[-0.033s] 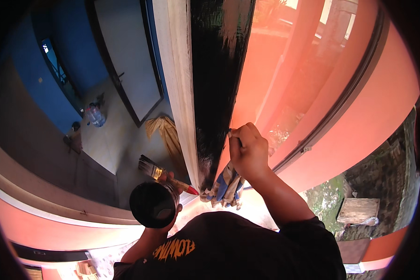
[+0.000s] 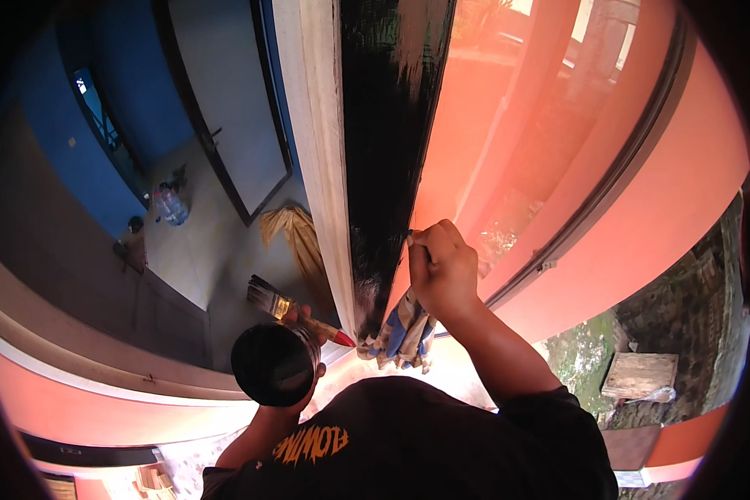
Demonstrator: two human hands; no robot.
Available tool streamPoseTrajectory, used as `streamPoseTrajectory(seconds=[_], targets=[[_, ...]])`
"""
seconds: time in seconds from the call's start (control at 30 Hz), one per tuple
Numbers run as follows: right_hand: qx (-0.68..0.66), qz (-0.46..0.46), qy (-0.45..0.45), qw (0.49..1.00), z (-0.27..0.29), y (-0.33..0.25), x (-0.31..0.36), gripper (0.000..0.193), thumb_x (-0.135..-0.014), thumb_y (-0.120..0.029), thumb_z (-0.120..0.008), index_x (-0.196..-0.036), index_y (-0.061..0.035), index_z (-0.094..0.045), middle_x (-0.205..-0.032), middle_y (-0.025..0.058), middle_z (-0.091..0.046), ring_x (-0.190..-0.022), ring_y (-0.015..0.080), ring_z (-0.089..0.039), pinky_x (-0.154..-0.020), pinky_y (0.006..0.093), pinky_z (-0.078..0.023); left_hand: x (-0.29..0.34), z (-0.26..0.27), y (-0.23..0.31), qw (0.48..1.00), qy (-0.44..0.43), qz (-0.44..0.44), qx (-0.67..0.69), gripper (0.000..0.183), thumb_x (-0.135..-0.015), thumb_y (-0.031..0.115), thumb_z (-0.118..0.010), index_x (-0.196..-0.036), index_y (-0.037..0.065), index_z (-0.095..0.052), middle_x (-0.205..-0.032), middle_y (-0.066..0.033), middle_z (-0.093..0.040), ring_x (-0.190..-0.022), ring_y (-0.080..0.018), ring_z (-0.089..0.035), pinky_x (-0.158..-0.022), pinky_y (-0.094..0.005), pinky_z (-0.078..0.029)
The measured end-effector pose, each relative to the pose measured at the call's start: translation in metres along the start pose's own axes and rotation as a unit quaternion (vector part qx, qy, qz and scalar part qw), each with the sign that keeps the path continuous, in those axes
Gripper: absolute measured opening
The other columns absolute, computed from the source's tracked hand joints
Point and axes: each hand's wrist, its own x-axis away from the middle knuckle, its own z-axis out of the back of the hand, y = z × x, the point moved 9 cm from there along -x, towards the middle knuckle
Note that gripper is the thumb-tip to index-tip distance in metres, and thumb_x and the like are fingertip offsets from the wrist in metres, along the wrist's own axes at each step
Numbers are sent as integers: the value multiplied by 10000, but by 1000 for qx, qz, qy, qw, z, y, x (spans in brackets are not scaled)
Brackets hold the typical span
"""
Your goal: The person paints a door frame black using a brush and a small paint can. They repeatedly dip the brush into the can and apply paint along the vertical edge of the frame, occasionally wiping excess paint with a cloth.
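Hands, cup and brush keep the same places as in the earlier frame, as far as can be seen. The left hand (image 2: 319,375), near and left, is curled around one dark cup (image 2: 248,346), and its fingers hold one brush (image 2: 282,308) along the cup's far side, bristles pointing left, red handle end right. The right hand (image 2: 448,271) is at the right edge of one black board (image 2: 387,125), fingers folded tight; whether they pinch anything I cannot tell. Two cloths show: a striped one (image 2: 404,333) just below the right hand, a tan one (image 2: 292,237) farther left. One pale strip of wood (image 2: 321,125) borders the board's left side. Far left are one bottle (image 2: 172,207) and a grey door (image 2: 229,100). The cup hides much of the left hand.
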Motion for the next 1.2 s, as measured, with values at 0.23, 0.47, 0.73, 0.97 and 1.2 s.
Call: streamPoseTrajectory(seconds=[0.23, 0.47, 0.73, 0.97, 1.2], targets=[[6, -10, -17, 1000, -10, 8, 12, 109, -802, 42, -662, -878, -21, -614, -800, 131, -582, -619, 334, -625, -534, 415, -522, -7, -9, -3, 886, 31, 65, 459, 819, -892, -18, -705, -1561, 209, -289, -1625, -77, -297, -1532, -299, -247, -1214, -409, -327], [7, -14, -29, 999, -18, 12, 22, 115, -799, 45, -667, -884, -17, -619, -809, 133, -592, -634, 333, -631, -547, 416, -533, -9, -15, 16, 997, 34, 59, 24, 809, -880, -56, -668, -1558, 174, -290, -1612, -81, -312, -1521, -289, -279, -1192, -378, -368], [4, -8, -34, 999, -23, 17, 26, 137, -780, 54, -668, -886, -18, -619, -807, 135, -588, -637, 333, -633, -545, 417, -533, -7, -13, 11, 989, 13, 73, 128, 823, -881, -88, -649, -1568, 176, -281, -1624, -77, -290, -1510, -246, -301, -1165, -339, -407], [-6, 0, -33, 999, -26, 23, 28, 144, -781, 62, -657, -891, -25, -627, -809, 132, -583, -639, 335, -629, -549, 416, -531, -11, -19, 21, 999, -30, 24, 16, 870, -862, -206, -580, -1575, 198, -289, -1643, -90, -242, -1424, -211, -432, -1031, -279, -530], [-28, -71, -141, 987, -47, 53, 68, 88, -849, 43, -700, -879, -2, -630, -810, 142, -626, -677, 327, -665, -608, 380, -525, -12, -18, 9, 971, -39, 49, 233, 868, -876, -186, -598, -1581, 192, -260, -1645, -94, -229, -1397, -223, -475, -1024, -314, -552]])
